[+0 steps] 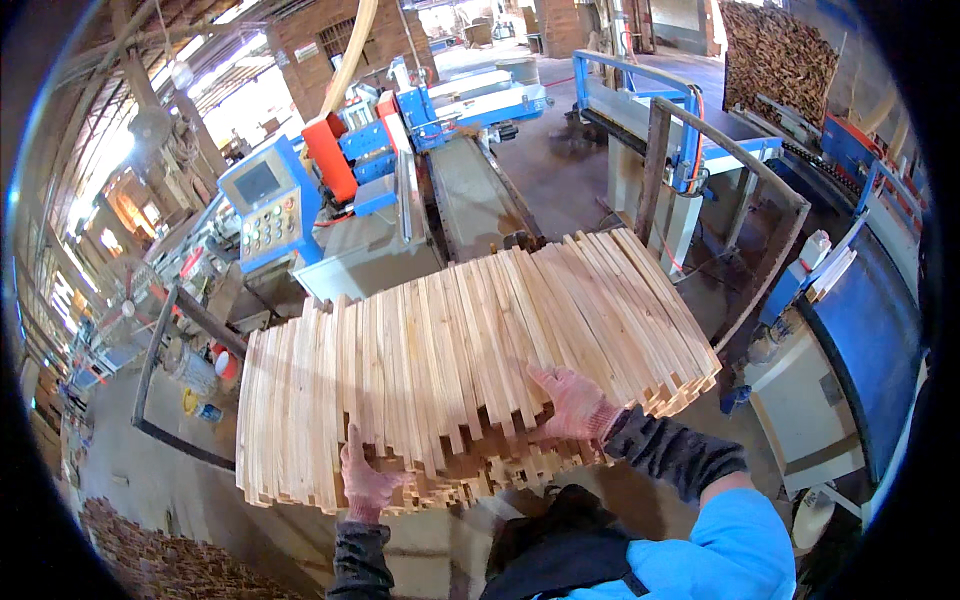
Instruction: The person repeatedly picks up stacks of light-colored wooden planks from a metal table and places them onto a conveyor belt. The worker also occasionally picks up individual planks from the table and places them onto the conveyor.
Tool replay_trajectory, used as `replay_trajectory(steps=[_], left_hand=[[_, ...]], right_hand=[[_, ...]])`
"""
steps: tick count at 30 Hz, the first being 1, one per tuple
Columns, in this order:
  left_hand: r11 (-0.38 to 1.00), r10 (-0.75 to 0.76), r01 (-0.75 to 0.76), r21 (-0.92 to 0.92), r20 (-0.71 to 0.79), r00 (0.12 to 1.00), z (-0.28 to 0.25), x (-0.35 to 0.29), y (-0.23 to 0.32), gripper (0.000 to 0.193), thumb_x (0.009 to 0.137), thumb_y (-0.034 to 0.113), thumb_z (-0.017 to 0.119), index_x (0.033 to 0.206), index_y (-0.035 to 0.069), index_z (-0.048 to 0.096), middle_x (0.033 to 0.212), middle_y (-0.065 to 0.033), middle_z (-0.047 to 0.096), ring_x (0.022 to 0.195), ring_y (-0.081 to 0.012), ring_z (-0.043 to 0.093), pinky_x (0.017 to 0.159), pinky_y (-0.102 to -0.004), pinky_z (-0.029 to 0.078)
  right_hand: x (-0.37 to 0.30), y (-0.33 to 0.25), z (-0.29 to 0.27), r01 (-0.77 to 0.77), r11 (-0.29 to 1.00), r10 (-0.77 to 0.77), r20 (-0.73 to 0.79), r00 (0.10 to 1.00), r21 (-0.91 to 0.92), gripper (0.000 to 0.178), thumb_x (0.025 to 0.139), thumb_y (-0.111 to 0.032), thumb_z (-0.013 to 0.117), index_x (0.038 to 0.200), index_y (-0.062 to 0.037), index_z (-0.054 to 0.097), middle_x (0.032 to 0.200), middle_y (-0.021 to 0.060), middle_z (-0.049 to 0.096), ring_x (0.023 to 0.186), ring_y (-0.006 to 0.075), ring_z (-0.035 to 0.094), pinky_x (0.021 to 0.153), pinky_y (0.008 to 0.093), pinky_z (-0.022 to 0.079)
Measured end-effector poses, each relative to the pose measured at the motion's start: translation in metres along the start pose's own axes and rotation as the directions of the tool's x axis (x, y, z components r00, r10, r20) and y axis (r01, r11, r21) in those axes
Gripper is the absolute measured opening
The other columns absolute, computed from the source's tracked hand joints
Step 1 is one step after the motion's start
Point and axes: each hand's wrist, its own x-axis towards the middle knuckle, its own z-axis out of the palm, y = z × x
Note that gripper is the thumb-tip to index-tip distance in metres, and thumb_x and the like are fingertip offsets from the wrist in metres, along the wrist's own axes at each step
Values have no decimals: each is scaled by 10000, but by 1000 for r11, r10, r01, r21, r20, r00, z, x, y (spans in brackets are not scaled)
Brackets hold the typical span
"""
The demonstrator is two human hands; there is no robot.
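Pale wood: a broad stack of thin slats [470,360] is laid side by side, ends ragged along the near edge. The left hand [365,480], gloved, is pressed against the stack's near lower edge, fingers curled under a few slat ends. The right hand [572,400], also gloved, is spread flat on the top layer, fingers open, nothing gripped. Risk noted: loose ends could slide or fan out if pushed unevenly; splinters are likely. What carries the stack is hidden, possibly a tabletop. A blue machine with control panel [268,205] stands behind; a metal frame [735,180] crowds the right side.
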Motion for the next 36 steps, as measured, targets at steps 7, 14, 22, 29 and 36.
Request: replay_trajectory(steps=[7,14,22,29,36], left_hand=[[977,-52,49,-209,-11,999,17,-1,50,1403,646,669,968,1701,38,293,1404,-208,606,1194,-346,638,954,-472,561],[886,-19,7,-463,-20,1000,35,74,-2,799,1068,375,687,1691,12,343,1147,-35,631,964,-134,565,870,-325,514],[612,-3,83,-787,103,995,66,104,9,858,1054,290,669,1737,49,207,1523,-97,432,1351,-218,444,1142,-386,391],[418,110,105,-902,165,980,37,11,54,883,1044,179,642,1757,77,131,1734,-126,276,1548,-264,349,1264,-421,317],[292,-181,203,-935,155,971,35,-153,47,894,1019,145,633,1754,58,131,1775,-144,286,1575,-274,372,1289,-416,309]], right_hand=[[26,83,-36,265,948,-250,-103,963,178,1246,703,-489,969,1675,-37,335,1494,284,563,1418,444,533,1192,484,448],[87,157,2,-44,299,135,4,991,953,841,1008,-297,794,1675,-24,361,1544,141,588,1406,209,554,1157,339,460],[153,174,58,42,511,257,-200,945,859,671,1110,-289,630,1697,-77,380,1613,84,543,1418,138,513,1145,269,414],[58,142,50,-71,283,246,-1,969,957,647,1111,-217,640,1691,-82,388,1503,67,633,1296,135,618,1054,273,505],[-99,101,55,-1,65,285,-17,958,998,663,1027,-220,753,1597,2,498,1434,86,676,1255,154,651,1086,339,525]])
